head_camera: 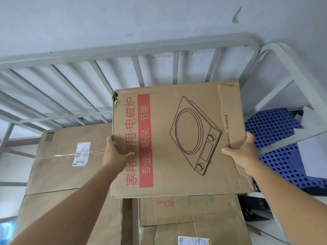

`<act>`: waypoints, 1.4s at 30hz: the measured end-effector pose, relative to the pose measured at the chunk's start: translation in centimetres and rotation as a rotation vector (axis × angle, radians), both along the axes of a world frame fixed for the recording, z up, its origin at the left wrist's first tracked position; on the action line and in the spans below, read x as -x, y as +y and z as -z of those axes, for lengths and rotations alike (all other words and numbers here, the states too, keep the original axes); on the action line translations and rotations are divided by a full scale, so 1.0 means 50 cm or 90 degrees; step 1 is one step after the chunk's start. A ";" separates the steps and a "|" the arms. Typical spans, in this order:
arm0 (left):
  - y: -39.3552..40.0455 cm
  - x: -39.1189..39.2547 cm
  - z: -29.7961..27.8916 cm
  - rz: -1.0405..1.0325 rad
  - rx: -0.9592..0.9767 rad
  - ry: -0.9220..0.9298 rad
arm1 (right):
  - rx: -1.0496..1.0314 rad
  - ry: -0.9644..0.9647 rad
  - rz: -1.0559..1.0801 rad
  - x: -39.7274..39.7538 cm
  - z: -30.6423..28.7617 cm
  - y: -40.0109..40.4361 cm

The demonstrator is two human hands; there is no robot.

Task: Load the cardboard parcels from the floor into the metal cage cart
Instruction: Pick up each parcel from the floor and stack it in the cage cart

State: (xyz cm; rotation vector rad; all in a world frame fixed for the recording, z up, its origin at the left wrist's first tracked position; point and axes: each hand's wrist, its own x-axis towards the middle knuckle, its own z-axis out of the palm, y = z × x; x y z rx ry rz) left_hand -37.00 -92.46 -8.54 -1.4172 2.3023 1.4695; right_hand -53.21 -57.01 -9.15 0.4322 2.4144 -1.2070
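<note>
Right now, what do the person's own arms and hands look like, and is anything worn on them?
Both forearms are bare as far as the view reaches: no sleeves, gloves, watch or bracelet show. The left hand and the right hand carry no visible rings or markings. The upper arms lie outside the picture.

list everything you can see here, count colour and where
induction cooker box: one, brown with a red band, held up in the middle
taped box: one, brown with a white label, left, inside the cage
lower boxes: at least two, brown, stacked under the held box
cage cart: one, grey metal bars, behind and around the boxes
perforated panel: one, blue, right side
wall: one, pale grey, behind the cage
hands: two, the left hand grips the box's left edge, the right hand grips its right edge
</note>
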 end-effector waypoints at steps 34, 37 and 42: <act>0.035 0.082 0.268 0.014 -0.050 -0.122 | -0.110 -0.147 0.006 0.122 0.246 0.026; 0.031 0.055 0.247 -0.027 -0.081 -0.104 | -0.087 -0.158 0.006 0.080 0.233 0.017; -0.019 -0.042 0.173 -0.068 -0.032 -0.071 | -0.049 -0.150 -0.016 -0.010 0.179 -0.045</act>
